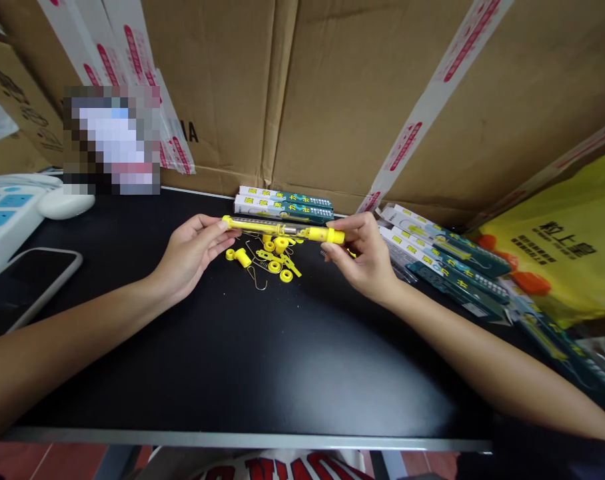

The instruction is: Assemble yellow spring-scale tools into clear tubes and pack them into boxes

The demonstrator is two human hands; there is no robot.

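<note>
A clear tube with yellow ends and a yellow rod inside, which looks like a spring scale [267, 227], is held level above the black table. My left hand [195, 250] pinches its left end, and my right hand [365, 257] grips the yellow cap at its right end. Below it lie loose yellow plastic parts [242, 258], among them small rings [286, 275] and a flat piece with holes. A bent wire hook [257, 277] lies in front of them. Part of the pile is hidden behind the tube.
Printed boxes [282, 208] stand at the back, with more boxes [432, 257] along the right beside a yellow bag [557, 240]. On the left lie a phone [30, 287] and a power strip [7, 213]. Large cardboard [332, 100] walls off the black table's [282, 373] rear.
</note>
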